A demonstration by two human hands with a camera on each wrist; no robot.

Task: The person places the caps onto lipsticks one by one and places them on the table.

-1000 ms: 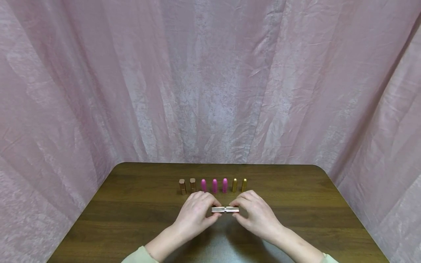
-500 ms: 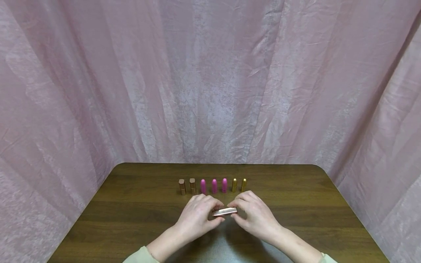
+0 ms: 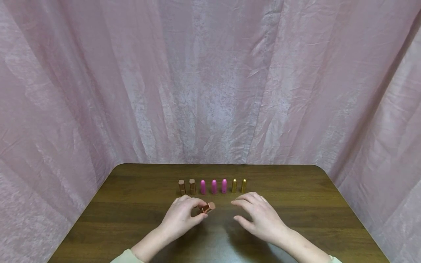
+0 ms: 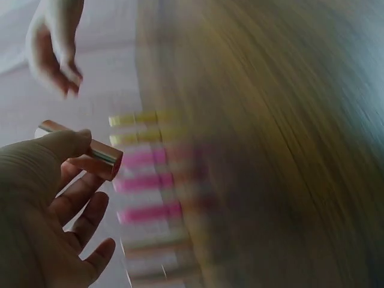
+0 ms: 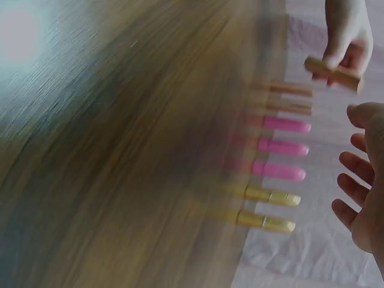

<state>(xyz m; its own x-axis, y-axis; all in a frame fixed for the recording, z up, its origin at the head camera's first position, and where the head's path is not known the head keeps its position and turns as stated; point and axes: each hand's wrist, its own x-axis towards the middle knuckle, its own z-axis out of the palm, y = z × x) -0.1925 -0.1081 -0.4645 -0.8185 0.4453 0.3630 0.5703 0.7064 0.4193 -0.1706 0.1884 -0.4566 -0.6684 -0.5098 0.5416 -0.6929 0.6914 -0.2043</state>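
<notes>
My left hand (image 3: 181, 216) pinches a shiny rose-gold lipstick tube (image 3: 208, 208) between thumb and fingers, tilted above the table. Seen from the left wrist, the thumb lies across the middle of the tube (image 4: 107, 151). To its right my right hand (image 3: 260, 217) holds nothing, its fingers apart and bent loosely. In the right wrist view that hand (image 5: 369, 174) is spread, with the lipstick beyond it. Behind both hands a row of upright tubes stands on the table: two rose-gold (image 3: 192, 186), three pink bullet-shaped (image 3: 214, 186) and two gold (image 3: 234, 186).
The brown wood-grain table (image 3: 131, 197) has rounded far corners. Pink crushed-velvet curtains (image 3: 210, 91) hang behind it and along both sides. Light-green sleeves (image 3: 128, 256) show at the bottom edge.
The right hand has let go of the lipstick tube. My left hand has moved left with the tube and turned it so one end faces up to the right. The row stands as before.
</notes>
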